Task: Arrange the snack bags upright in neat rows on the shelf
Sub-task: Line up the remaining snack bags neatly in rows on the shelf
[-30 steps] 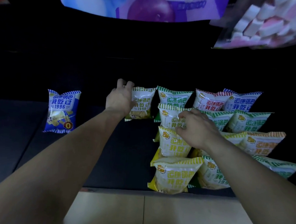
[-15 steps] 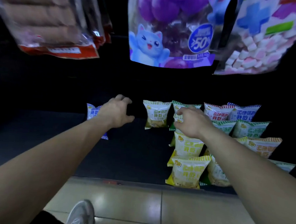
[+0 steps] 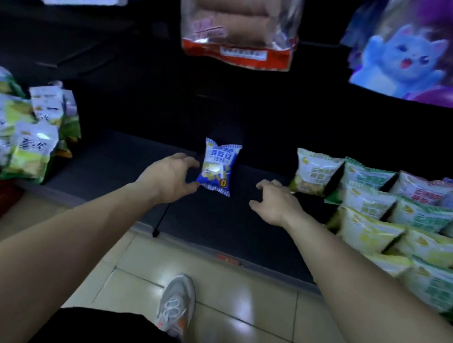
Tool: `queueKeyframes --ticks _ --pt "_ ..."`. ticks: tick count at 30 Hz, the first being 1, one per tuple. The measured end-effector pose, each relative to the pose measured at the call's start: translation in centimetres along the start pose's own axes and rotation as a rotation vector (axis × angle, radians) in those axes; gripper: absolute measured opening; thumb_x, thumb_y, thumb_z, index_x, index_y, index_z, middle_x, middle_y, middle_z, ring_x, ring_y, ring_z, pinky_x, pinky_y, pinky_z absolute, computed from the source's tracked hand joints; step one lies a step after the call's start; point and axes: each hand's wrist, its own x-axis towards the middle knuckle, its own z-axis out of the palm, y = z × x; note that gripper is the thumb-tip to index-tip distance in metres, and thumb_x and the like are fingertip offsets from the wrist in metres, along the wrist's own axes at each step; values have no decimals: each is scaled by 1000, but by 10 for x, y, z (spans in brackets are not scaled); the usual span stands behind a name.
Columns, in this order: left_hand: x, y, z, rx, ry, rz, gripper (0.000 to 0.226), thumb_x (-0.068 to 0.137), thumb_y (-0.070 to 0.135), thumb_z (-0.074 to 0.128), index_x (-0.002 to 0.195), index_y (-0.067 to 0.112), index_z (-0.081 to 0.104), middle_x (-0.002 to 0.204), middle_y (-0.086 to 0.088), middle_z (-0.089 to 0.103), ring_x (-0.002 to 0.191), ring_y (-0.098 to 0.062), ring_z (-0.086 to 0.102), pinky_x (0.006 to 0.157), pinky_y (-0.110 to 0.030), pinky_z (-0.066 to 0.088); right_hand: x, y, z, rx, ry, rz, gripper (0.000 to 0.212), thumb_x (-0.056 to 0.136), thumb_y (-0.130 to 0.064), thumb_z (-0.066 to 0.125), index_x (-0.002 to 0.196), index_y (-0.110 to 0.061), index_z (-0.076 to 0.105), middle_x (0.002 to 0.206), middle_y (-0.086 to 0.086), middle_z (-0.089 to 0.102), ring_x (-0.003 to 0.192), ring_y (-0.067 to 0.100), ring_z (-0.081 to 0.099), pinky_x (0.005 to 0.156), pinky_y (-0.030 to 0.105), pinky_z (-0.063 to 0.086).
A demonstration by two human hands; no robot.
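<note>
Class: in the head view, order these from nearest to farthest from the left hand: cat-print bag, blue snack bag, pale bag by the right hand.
From the left hand:
1. blue snack bag, at its fingertips.
2. pale bag, to the right, past the right hand.
3. cat-print bag, hanging top right.

Bare forearms (image 3: pixel 81 231), black shorts (image 3: pixel 107 331), grey-white sneaker (image 3: pixel 174 304) with orange accents.

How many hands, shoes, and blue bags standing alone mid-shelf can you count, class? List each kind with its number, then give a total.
Hands: 2, the left hand and the right hand
Shoes: 1, the shoe
Blue bags alone mid-shelf: 1, the blue bag
Total: 4
</note>
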Motion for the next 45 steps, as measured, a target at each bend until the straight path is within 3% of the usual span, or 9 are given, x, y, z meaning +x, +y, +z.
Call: queueKeyframes --ticks 4,9,15,21,27,35,39,41,45 --pt "23 -42 13 -10 -65 -72 64 86 50 63 142 26 42 142 0 43 113 -21 55 92 -36 47 56 -26 38 33 -52 13 61 91 -45 59 143 -19 40 142 8 44 127 30 45 102 46 42" --pt "50 -87 54 -69 -92 -155 62 88 49 61 142 26 41 146 -1 40 117 -23 53 94 -35 45 135 -44 74 148 14 72 57 93 -52 56 133 -12 45 133 14 51 118 34 53 93 46 47" --pt "58 -122 108 -225 -68 -271 63 84 52 64 138 25 46 135 1 47 115 -20 51 91 -31 44 198 -51 114 296 53 249 71 89 -66 52 128 -8 43 124 13 58 107 34 60 86 46 52" --pt "66 -128 116 -285 2 -310 59 81 52 67 132 26 51 127 6 51 106 -15 54 87 -27 43 216 -43 131 592 74 220 56 87 -54 67 120 -12 48 118 6 63 92 22 61 62 31 46" --pt "67 -116 116 -224 -63 -288 64 79 51 68 135 27 47 131 4 48 116 -19 52 94 -27 39 203 -33 135 598 37 136 58 77 -49 79 119 -20 51 124 2 58 110 22 59 89 35 47" --pt "46 -92 82 -164 -101 -196 70 84 49 67 143 26 38 141 3 40 126 -20 47 97 -31 41 136 -10 94 385 23 18 56 76 -43 80 112 -25 41 119 -4 60 108 18 60 83 34 48" --pt "34 -59 36 -218 -5 -149 85 75 54 73 145 24 36 142 0 41 123 -20 50 99 -35 44 73 11 45 236 -27 -86 58 73 -48 80 110 -29 39 114 -9 60 105 16 60 84 35 49" --pt "26 -27 14 -242 3 -54 95 68 59 76 146 25 34 145 1 41 127 -18 46 103 -34 41 37 23 17 169 -48 -118 58 73 -50 79 108 -32 37 110 -11 58 101 13 60 81 35 50" --pt "-2 55 -13 -241 -79 163 106 57 64 79 146 28 34 144 7 44 128 -11 45 105 -32 39 -31 44 -35 109 -29 -177 67 72 -50 80 120 -32 37 122 -9 59 110 14 59 88 38 49"
